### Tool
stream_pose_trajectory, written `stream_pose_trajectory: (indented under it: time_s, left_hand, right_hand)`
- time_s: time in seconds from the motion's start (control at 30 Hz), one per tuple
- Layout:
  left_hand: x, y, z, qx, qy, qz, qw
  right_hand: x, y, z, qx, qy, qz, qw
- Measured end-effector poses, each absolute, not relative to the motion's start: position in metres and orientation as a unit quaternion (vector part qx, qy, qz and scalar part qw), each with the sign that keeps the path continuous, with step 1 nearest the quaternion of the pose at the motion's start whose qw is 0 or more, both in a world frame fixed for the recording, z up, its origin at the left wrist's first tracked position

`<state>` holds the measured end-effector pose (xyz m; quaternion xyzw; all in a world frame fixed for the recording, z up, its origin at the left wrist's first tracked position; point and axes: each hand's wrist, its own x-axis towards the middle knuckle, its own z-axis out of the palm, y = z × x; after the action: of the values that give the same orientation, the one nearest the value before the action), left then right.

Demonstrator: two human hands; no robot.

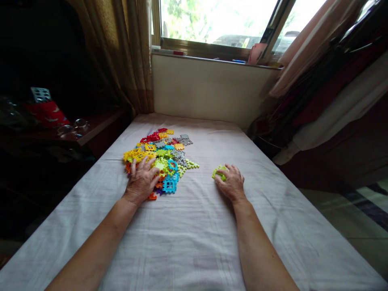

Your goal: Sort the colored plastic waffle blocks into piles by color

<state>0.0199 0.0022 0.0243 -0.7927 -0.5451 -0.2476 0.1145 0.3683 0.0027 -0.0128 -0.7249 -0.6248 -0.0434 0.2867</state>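
Left hand [141, 180]: fingers spread wide over the near side of the interlocking plastic tile pile [163, 165], centred at its one o'clock. Right hand [233, 182]: fingers curved over lime-green tiling [218, 172] at its ten o'clock; closure undeterminable. Recommended: light pressure, edge pickup, one tile each time.

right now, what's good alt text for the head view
A person's left hand rests on a pile of colourful toothed pieces, while the right hand touches at least one yellow-green piece apart from it, on a pale sheet before a window.
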Motion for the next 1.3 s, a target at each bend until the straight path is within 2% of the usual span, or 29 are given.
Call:
stream_pose_trajectory:
  time_s: [0.17,0.33,0.5,0.67,0.83,1.03,1.3]
  left_hand:
    - [0.010,-0.006,0.019,-0.776,-0.538,-0.317,0.094]
    - [0.009,-0.013,0.022,-0.730,-0.522,-0.436,0.073]
    - [0.021,-0.018,0.024,-0.700,-0.520,-0.488,0.029]
    - [0.038,-0.023,0.019,-0.722,-0.489,-0.488,-0.040]
    - [0.048,-0.026,0.013,-0.752,-0.447,-0.482,-0.038]
    - [0.049,-0.026,0.009,-0.766,-0.456,-0.451,-0.039]
    - [0.033,-0.023,0.011,-0.738,-0.500,-0.453,-0.029]
  right_hand:
    - [0.377,0.003,-0.016,-0.757,-0.590,-0.034,0.278]
    - [0.373,0.003,-0.010,-0.737,-0.584,-0.068,0.332]
    - [0.332,-0.003,0.001,-0.609,-0.674,-0.069,0.413]
    - [0.284,-0.013,0.005,-0.469,-0.775,0.000,0.424]
    - [0.261,-0.021,0.003,-0.415,-0.790,0.071,0.447]
    - [0.265,-0.021,0.010,-0.463,-0.727,0.142,0.487]
    - [0.363,-0.006,0.025,-0.691,-0.536,0.089,0.478]
